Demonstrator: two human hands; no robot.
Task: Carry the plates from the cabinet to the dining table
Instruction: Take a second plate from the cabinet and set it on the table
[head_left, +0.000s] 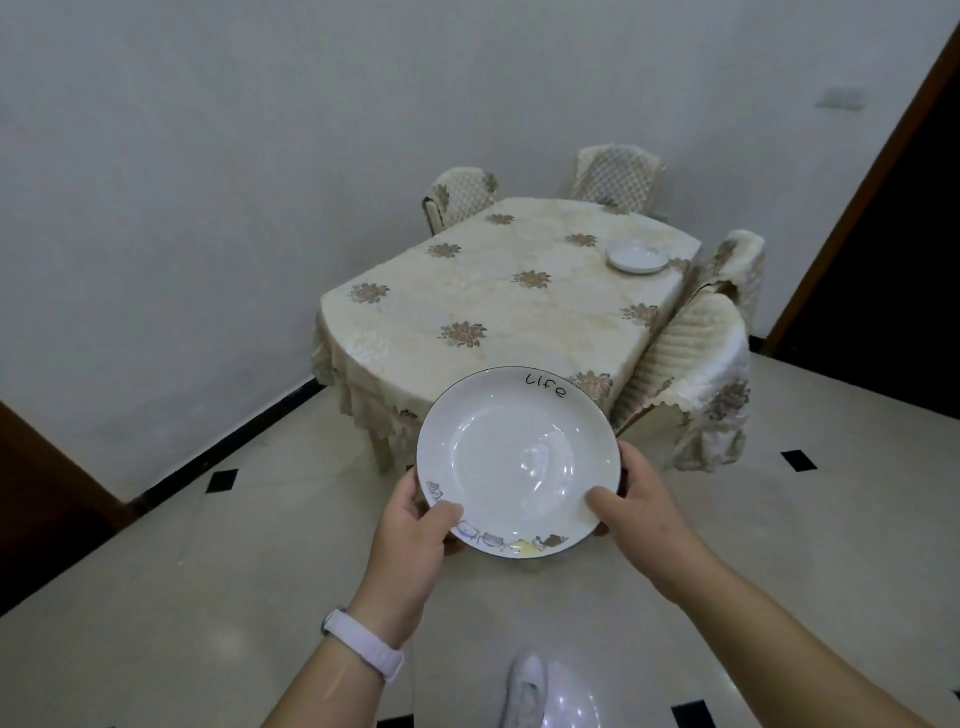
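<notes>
**Head view.** A white plate (514, 457) with a dark rim, the word "Life" at its far edge and small drawings along its near edge is held roughly level above the floor (208, 597). It is seen just in front of the near end of the table (498, 332). The near-left rim is gripped by the left hand (415, 525), with the thumb on top and the fingers underneath. The near-right rim is gripped by the right hand (639, 509), with the thumb laid on the plate's inner face. A white wristband (363, 642) is worn on the left wrist. The table is covered by a cream cloth printed with brown flowers. A second plate (638, 257) lies near its far right edge. Covered chairs (701, 364) are drawn up at the far end and the right side. A pale shoe (524, 686) is visible on the tiled floor at the near edge.
</notes>
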